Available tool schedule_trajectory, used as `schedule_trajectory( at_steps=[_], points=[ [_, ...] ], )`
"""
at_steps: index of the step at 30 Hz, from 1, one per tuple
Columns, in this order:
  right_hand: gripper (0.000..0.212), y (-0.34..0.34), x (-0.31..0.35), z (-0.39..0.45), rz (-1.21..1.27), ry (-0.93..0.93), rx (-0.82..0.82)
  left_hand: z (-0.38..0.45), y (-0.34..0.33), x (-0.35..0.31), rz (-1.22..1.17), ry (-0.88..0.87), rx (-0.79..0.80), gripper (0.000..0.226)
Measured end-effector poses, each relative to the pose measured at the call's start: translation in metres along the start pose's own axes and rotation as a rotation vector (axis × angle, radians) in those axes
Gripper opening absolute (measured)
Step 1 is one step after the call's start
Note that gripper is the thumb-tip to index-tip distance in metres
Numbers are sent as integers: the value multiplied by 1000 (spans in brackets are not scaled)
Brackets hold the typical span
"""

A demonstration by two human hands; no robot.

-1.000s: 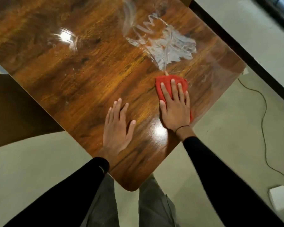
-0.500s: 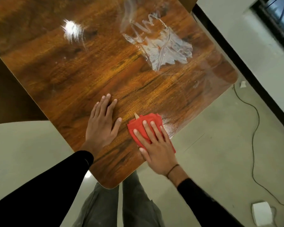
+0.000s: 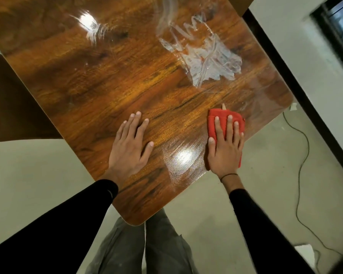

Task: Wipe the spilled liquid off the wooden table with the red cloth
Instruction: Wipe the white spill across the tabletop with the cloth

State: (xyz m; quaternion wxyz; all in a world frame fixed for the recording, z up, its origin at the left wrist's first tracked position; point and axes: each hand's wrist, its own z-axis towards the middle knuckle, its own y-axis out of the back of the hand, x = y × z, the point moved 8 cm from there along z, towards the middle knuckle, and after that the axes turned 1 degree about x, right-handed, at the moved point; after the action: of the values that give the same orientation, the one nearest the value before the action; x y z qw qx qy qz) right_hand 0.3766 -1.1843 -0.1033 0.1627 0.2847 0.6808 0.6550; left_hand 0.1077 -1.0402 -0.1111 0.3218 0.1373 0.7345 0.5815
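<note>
The glossy wooden table (image 3: 99, 80) fills the upper view, one rounded corner pointing toward me. A patch of spilled liquid (image 3: 208, 60) with smeared streaks lies at the upper right of the top. My right hand (image 3: 225, 149) presses flat on the folded red cloth (image 3: 221, 120) near the table's right edge, below the spill and apart from it. A thin wet sheen (image 3: 183, 157) shows to the left of the cloth. My left hand (image 3: 130, 147) rests flat on bare wood, fingers apart, holding nothing.
A dark cable (image 3: 299, 175) runs across the grey floor at the right. A white box (image 3: 305, 254) sits on the floor at the lower right. A dark baseboard (image 3: 297, 80) and wall lie beyond the table's right edge. Brown furniture (image 3: 10, 107) stands at the left.
My right hand slid the cloth from below the spill down to the near edge, then back out to the right. My left hand stayed flat on the wood.
</note>
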Motion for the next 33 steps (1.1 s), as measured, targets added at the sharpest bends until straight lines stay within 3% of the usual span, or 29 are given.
schedule_trajectory(
  at_steps=[3,5,11,14,20,26,29,33],
  points=[
    [69,-4,23,-19,27,-219,-24,1,0,1,-2,2,-1,68],
    [70,-12,43,-38,22,-196,-17,2,-1,1,-2,-3,-7,69],
    [71,-38,66,-89,-3,416,143,3,-2,-3,-5,11,2,74],
    [70,-27,34,-61,-43,538,167,5,-1,-4,-1,36,16,78],
    [69,10,-70,70,-60,326,91,2,-9,-12,-27,85,16,86],
    [68,40,-172,179,1,129,78,52,-46,-145,-64,14,14,82],
    [69,48,-201,213,65,37,97,75,-57,-173,18,51,31,81],
    [69,43,-199,208,89,-117,101,65,-64,-163,38,26,42,83]
  ],
)
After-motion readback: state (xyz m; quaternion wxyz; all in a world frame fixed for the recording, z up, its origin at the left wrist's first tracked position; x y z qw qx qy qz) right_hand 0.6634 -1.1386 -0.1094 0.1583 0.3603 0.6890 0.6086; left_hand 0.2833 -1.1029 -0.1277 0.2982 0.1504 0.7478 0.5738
